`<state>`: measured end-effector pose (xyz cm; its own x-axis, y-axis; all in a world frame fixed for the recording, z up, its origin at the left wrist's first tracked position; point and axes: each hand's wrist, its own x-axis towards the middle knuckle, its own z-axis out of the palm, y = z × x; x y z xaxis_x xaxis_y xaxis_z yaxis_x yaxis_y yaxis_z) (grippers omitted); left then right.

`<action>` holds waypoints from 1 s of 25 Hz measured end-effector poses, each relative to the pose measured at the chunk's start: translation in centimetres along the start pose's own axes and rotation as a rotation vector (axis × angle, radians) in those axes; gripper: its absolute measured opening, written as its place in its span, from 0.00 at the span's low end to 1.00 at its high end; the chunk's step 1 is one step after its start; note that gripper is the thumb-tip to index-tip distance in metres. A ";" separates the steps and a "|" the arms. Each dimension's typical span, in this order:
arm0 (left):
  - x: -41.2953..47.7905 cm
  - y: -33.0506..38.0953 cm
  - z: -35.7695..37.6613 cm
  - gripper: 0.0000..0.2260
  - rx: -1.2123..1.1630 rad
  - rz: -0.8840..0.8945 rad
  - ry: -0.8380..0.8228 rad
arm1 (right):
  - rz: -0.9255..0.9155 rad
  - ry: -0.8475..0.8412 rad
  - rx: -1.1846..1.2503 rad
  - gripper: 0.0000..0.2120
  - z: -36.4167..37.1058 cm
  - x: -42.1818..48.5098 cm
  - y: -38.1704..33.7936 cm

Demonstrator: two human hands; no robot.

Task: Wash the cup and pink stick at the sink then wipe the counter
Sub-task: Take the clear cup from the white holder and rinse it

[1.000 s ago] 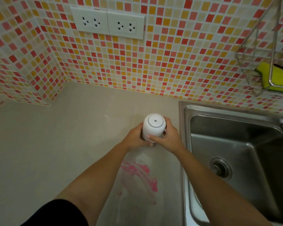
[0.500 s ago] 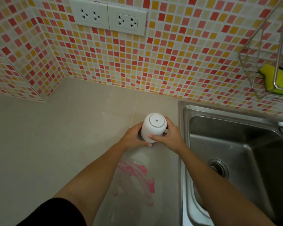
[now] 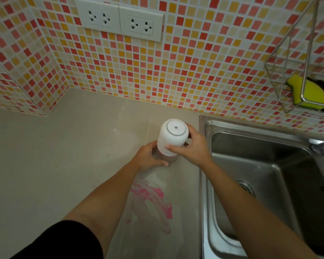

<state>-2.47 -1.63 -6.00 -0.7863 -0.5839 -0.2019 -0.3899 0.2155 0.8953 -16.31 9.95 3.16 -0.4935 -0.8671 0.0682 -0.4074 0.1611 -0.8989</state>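
A white domed top (image 3: 173,135) with a small hole in its flat end stands over a clear, pink-tinted cup (image 3: 169,158) on the beige counter (image 3: 64,156), just left of the steel sink (image 3: 251,146). My right hand (image 3: 192,150) grips the white top from the right. From the left, my left hand (image 3: 148,158) wraps the clear cup low down. The top sits slightly raised and tilted off the cup. A pink smear (image 3: 153,199) stains the counter in front of the cup, between my forearms. No pink stick is visible.
A wire rack (image 3: 281,86) on the tiled wall at upper right holds a yellow-green sponge (image 3: 310,92). The faucet base (image 3: 322,148) sits at the sink's far right, and the drain (image 3: 245,189) lies in the basin. Two double outlets (image 3: 120,19) are above the counter.
The white top has come up a little in my right hand, exposing the clear pinkish cup that my left hand holds. Both hands stay in the same place.
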 end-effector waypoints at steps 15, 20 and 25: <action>-2.8 0.7 -6.4 0.42 0.061 -0.063 0.130 | 0.392 0.343 0.935 0.37 0.7 -2.9 5.2; -3.9 0.8 -8.6 0.38 0.063 -0.074 0.167 | 0.379 0.167 0.524 0.43 4.1 -3.2 5.5; -4.5 0.5 -8.9 0.36 0.052 -0.057 0.146 | 0.289 0.169 0.336 0.38 4.4 -3.1 6.4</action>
<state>5.15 -5.83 -1.06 -0.6859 -0.7028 -0.1888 -0.4591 0.2165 0.8616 -14.06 11.58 -4.70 -0.6798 -0.7155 -0.1611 0.0229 0.1988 -0.9798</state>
